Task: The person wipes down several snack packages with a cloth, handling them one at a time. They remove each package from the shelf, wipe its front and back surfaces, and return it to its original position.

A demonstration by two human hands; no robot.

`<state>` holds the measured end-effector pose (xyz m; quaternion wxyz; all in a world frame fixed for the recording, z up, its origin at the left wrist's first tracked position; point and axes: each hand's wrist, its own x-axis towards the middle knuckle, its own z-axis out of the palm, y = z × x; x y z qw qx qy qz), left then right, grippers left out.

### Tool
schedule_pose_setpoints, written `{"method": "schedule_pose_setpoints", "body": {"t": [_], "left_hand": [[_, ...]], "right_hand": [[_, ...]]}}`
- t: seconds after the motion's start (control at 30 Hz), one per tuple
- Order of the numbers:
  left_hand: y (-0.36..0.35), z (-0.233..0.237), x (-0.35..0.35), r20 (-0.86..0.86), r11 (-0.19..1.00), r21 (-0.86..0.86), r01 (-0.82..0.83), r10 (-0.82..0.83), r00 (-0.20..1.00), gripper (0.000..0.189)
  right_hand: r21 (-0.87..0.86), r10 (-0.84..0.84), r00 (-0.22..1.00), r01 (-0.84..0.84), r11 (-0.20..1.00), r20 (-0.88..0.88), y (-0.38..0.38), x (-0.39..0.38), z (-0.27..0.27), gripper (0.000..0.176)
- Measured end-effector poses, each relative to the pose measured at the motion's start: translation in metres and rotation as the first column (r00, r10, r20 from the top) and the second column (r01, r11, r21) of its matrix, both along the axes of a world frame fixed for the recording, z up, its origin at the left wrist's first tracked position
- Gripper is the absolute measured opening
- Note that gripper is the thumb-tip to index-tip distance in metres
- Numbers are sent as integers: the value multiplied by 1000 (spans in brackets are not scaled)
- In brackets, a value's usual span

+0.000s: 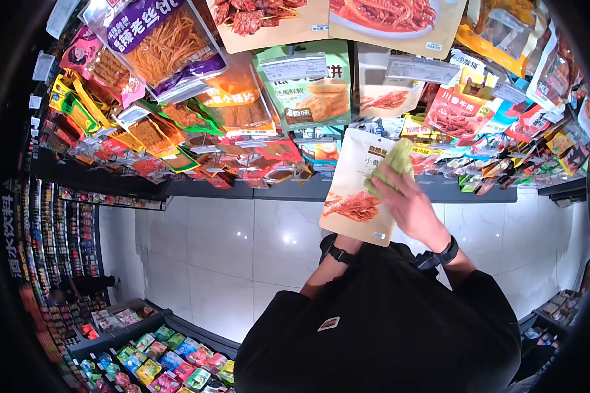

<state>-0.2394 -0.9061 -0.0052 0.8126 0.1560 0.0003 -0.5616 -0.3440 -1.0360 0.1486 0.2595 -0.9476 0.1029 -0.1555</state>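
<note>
- Right hand point(414, 208), fingers clamped on a green cloth point(390, 167), presses it to the snack packet point(355, 190) at centre right, apparently wiping.
- Left hand, hidden behind the packet, props it; its grip cannot be told.

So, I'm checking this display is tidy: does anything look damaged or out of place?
One packet is apart from the hanging packets, held in the left hand, while the right hand presses a green cloth on it. No tear or spill shows.

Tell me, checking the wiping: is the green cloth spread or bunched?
Bunched: the green cloth is crumpled under the right hand against the beige pouch.
</note>
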Motion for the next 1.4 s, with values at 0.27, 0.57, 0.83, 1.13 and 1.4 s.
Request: {"method": "schedule_pose_setpoints", "body": {"t": [0.27, 0.57, 0.83, 1.13, 1.4], "left_hand": [[-18, 18, 1, 81, 988, 134, -73, 63, 995, 54], [-24, 54, 11, 969, 868, 189, -460, -89, 231, 83], [5, 31, 48, 270, 979, 166, -120, 72, 960, 44], [18, -19, 2, 44, 984, 166, 65, -73, 996, 57], [17, -16, -6, -27, 988, -36, 150, -151, 988, 58]], "right_hand": [[397, 78, 997, -78, 914, 15, 12, 1, -18, 47], [948, -287, 958, 97, 304, -5, -6, -17, -51, 39], [987, -429, 903, 62, 149, 8, -22, -38, -42, 38], [757, -233, 972, 163, 632, -15, -10, -32, -48, 36], [632, -519, 819, 271, 726, 245, -27, -35, -41, 32]]}}
